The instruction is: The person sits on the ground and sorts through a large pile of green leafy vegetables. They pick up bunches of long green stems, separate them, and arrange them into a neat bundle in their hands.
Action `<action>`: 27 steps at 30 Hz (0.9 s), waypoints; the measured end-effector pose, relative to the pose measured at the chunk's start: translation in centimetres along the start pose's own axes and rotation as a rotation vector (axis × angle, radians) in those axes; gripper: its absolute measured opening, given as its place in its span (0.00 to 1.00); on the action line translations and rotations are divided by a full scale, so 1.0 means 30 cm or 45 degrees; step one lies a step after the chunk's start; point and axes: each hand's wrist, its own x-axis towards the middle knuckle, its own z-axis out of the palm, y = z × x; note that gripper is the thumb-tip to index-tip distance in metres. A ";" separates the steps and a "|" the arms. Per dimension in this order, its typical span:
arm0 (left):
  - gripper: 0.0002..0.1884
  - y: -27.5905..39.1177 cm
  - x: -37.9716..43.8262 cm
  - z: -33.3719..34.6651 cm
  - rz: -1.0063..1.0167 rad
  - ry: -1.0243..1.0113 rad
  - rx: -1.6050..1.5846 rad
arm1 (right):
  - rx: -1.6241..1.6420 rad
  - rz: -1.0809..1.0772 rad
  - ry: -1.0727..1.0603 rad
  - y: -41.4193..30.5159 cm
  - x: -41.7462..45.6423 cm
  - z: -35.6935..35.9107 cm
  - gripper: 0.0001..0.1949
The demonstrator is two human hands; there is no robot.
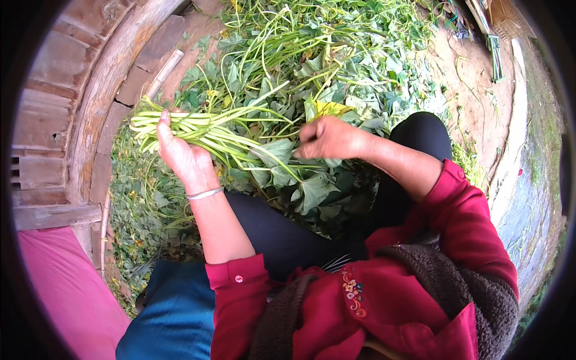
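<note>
A bundle of pale green leaf stems (198, 123) lies across the palm of my left hand (180, 153), with my thumb over it. The stems' even ends point left; the loose ends spread right, a few still bearing green leaves (312, 191). My right hand (330, 137) is at the loose ends, its fingers curled and slightly blurred beside a leaf; whether it pinches a stem cannot be told. A yellow leaf (330, 108) shows just above that hand.
A large heap of leafy vines (382, 67) covers the ground ahead and to the left. A wooden plank wall (49, 112) with a log beam (101, 90) curves along the left. A tied bundle of stems (495, 58) lies at the upper right. Pink cloth (67, 288) hangs at the lower left.
</note>
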 end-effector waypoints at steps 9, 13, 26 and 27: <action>0.10 -0.037 0.016 0.000 -0.010 0.060 -0.014 | 0.554 -0.006 -0.208 -0.055 0.009 0.098 0.08; 0.11 -0.001 0.054 -0.042 0.003 0.146 -0.053 | 0.214 0.044 -0.271 -0.076 -0.031 0.020 0.09; 0.12 0.000 0.070 -0.050 -0.023 0.235 -0.081 | 0.365 0.232 -0.370 -0.012 -0.013 0.009 0.10; 0.12 -0.005 0.058 -0.041 0.003 0.221 -0.058 | 0.273 0.221 -0.430 -0.025 -0.013 0.023 0.10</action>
